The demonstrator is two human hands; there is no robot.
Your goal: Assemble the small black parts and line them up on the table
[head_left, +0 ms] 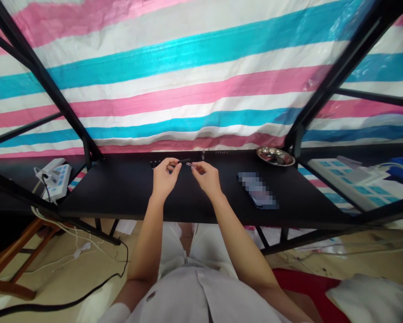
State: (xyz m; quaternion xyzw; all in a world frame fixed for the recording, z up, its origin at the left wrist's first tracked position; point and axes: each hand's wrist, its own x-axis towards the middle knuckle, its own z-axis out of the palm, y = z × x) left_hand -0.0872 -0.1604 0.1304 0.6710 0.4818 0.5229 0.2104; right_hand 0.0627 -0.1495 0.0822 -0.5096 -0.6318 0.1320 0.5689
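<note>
Over the black tabletop (117, 188), my left hand (164, 179) pinches a thin black stick-shaped piece (185, 160) that points right. Close by, my right hand (208, 178) grips a small pale, shiny piece (189, 164) between thumb and fingers. The two pieces are near each other; I cannot tell whether they touch. A few small dark bits (152, 165) lie beside my left hand, partly hidden by it. Behind my right hand are a small clear object (203, 154) and a row of several tiny pieces (221, 152).
A round metal dish (260, 155) stands at the back right. In front of it lies a pixelated phone-shaped object (258, 190). Black frame posts (75, 121) flank the table, with white power strips (59, 181) beyond. A striped sheet (188, 96) hangs behind; a black cable (87, 291) crosses the floor.
</note>
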